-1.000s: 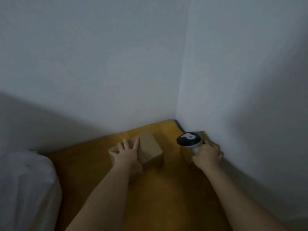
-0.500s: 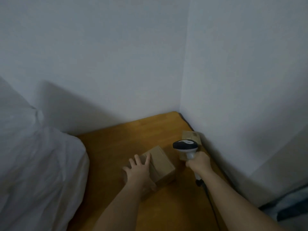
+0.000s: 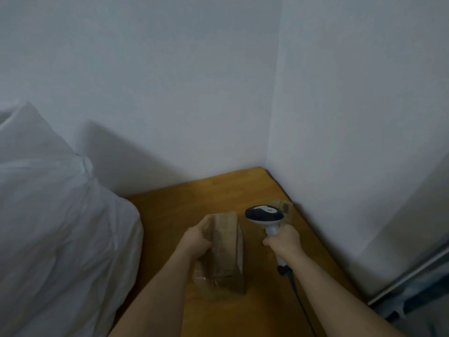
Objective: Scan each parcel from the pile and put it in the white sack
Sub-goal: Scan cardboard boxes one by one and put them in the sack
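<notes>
A brown cardboard parcel [image 3: 224, 254] is tilted up over the wooden table [image 3: 184, 210], its taped face toward me. My left hand [image 3: 195, 244] grips its left edge. My right hand [image 3: 283, 242] holds the handle of a white barcode scanner with a dark head [image 3: 264, 215], just right of the parcel. A second small parcel [image 3: 284, 206] lies behind the scanner by the right wall. The white sack [image 3: 60, 227] bulges at the left.
The table sits in a corner between two pale walls [image 3: 170, 93]. The scanner's black cable [image 3: 295, 288] trails back along the table toward me. Dark clutter lies on the floor at the lower right [image 3: 413, 302].
My left hand went from resting flat on the parcel to gripping its edge and tilting it up toward me. The scanner came away from the wall-side parcel. The view swung left, showing more sack.
</notes>
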